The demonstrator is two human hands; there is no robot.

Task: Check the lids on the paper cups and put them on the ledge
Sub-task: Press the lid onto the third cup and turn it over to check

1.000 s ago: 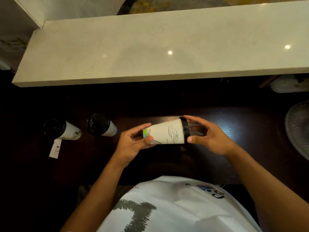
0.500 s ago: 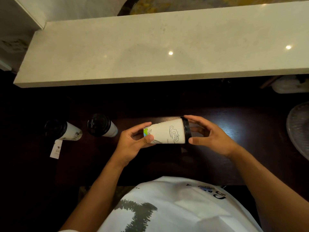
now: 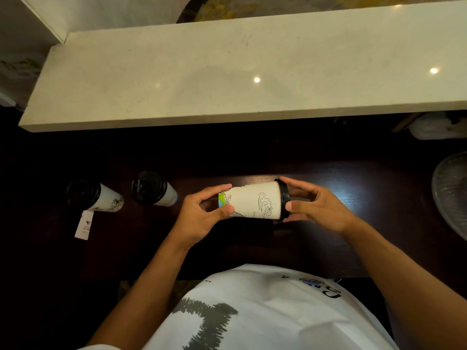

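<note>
A white paper cup [image 3: 252, 202] with line drawings lies on its side between my hands, above the dark counter [image 3: 353, 198]. My left hand [image 3: 202, 218] grips its base end, and my right hand [image 3: 316, 208] is closed around its black lid [image 3: 285, 198], which points right. To the left, two more white cups with black lids stand on the counter: one [image 3: 151, 189] close to my left hand, another [image 3: 93, 195] farther left with a paper tag [image 3: 84, 224] hanging from it. The pale stone ledge [image 3: 227, 72] runs across the top, bare.
A grey ribbed dish [image 3: 449, 193] sits at the right edge of the counter. A whitish container [image 3: 434, 127] lies under the ledge at the far right. My white shirt fills the bottom of the view.
The cup stays held sideways between both hands; its printed pattern has shifted slightly, as if turned a little about its axis. The other cups have not moved.
</note>
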